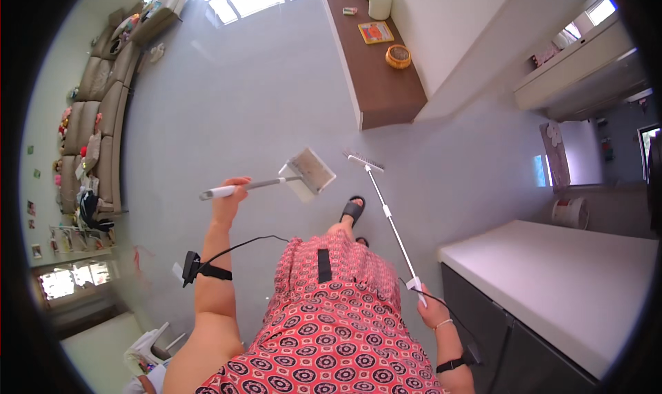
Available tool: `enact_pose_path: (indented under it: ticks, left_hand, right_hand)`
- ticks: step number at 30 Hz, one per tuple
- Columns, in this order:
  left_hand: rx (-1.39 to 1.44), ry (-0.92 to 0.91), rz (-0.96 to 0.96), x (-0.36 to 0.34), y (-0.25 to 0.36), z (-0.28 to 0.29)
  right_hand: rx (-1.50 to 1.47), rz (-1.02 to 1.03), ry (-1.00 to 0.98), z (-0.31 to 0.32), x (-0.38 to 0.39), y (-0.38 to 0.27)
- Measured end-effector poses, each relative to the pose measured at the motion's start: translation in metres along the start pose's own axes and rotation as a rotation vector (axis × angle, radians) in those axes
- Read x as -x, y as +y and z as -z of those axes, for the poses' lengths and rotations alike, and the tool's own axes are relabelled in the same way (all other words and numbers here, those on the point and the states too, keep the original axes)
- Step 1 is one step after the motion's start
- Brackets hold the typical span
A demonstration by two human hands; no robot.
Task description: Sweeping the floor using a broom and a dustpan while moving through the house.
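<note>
My left hand point(232, 193) is closed around the grey and white handle of a dustpan point(312, 171). The pan is held out in front of me, its tray facing up, with greyish dirt or wear visible inside. In my right hand point(433, 310) is the lower end of a long white pole belonging to a broom point(390, 218). The broom's wide bristled head point(364, 161) lies forward near the floor, a little right of the dustpan and apart from it. Whether the bristles touch the floor I cannot tell.
A brown low cabinet point(376, 97) carrying a jug, a yellow tray-like item and a round orange container juts out ahead. A white-topped counter point(552, 277) stands close on my right. Along the left wall runs a beige sofa point(103, 118). A white bucket point(571, 213) sits beyond the counter.
</note>
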State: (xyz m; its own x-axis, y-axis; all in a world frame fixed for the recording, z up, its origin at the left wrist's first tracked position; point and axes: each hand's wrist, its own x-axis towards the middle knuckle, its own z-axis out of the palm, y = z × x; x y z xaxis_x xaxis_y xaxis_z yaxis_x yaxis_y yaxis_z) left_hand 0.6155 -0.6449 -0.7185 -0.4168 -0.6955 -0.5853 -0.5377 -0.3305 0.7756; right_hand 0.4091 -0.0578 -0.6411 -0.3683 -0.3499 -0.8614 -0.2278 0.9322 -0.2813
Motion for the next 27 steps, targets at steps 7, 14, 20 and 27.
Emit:
enact_pose_path:
  ticks: [7, 14, 20, 27]
  left_hand:
    - [0.092, 0.218, -0.008, 0.026, 0.010, 0.008]
    - [0.131, 0.406, -0.006, 0.084, -0.019, 0.052]
    - [0.199, 0.463, -0.032, 0.096, -0.002, 0.038]
    - [0.219, 0.337, -0.035, 0.100, -0.028, -0.016]
  right_hand:
    - [0.158, -0.067, -0.031, -0.048, 0.019, 0.069]
    - [0.288, -0.134, -0.285, -0.087, 0.003, 0.113]
    - [0.220, -0.097, -0.249, -0.093, -0.042, 0.103]
    - [0.205, -0.105, -0.124, -0.083, -0.072, 0.076]
